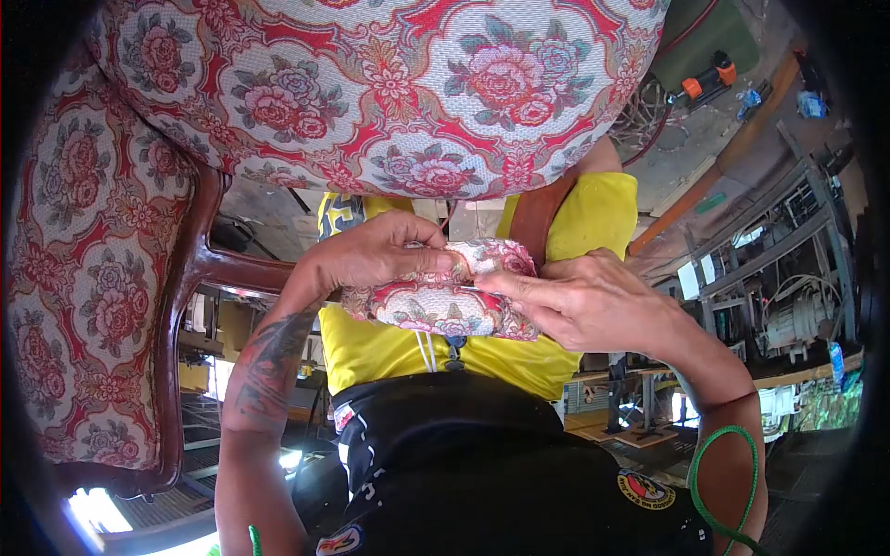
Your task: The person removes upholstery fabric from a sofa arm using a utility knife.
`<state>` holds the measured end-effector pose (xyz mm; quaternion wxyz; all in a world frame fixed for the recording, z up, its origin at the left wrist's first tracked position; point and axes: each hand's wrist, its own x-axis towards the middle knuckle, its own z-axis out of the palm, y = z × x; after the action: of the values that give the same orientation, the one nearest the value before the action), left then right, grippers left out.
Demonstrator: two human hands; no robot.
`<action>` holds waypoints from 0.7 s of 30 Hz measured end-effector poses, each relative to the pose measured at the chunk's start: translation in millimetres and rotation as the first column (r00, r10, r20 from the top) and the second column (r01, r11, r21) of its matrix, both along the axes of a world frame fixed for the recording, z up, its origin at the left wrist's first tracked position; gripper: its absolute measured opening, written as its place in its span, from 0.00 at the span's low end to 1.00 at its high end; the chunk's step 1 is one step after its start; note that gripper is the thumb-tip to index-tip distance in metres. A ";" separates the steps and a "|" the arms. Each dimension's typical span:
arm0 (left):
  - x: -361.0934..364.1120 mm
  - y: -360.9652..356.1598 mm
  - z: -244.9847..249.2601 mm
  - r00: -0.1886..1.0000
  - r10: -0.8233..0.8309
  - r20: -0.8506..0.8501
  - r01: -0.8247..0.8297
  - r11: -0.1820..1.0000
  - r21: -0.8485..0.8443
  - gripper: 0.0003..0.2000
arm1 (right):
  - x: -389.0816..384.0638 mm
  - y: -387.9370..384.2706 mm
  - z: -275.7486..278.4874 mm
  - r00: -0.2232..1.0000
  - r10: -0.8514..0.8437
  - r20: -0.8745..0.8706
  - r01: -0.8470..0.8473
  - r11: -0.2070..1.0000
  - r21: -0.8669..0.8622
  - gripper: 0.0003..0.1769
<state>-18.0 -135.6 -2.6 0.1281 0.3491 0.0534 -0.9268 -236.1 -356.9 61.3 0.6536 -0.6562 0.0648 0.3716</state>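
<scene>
A small pad covered in floral fabric lies over my lap, above my yellow shorts. My left hand pinches the fabric along the pad's upper middle, thumb pressed against the fingers. From the right, my right hand reaches over the pad, its index finger and thumb closed at a thin, shiny object at the fabric fold; its shape is too small to tell. The two hands' fingertips are almost touching. A large cushion in the same red and white floral fabric hangs over the top of the view.
A wooden-framed chair back with floral upholstery stands at left, its armrest near my left forearm. An orange and black tool lies on the floor at upper right. Metal racks and a motor are at right.
</scene>
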 end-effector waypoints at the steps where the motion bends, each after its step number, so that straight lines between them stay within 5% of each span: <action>1: -1.3 2.4 -0.5 1.000 0.002 0.000 -0.002 1.000 -0.001 0.16 | -0.5 2.2 0.1 1.000 -0.012 -0.002 0.012 1.000 0.009 0.28; 21: -3.2 6.7 -7.1 0.995 0.100 -0.022 -0.101 0.994 -0.038 0.16 | 10.3 2.9 -2.2 1.000 0.019 0.005 -0.019 1.000 -0.013 0.28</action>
<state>-21.2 -128.8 -9.8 0.1807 0.3340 0.0539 -0.9235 -225.8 -354.1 59.2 0.6461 -0.6618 0.0593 0.3757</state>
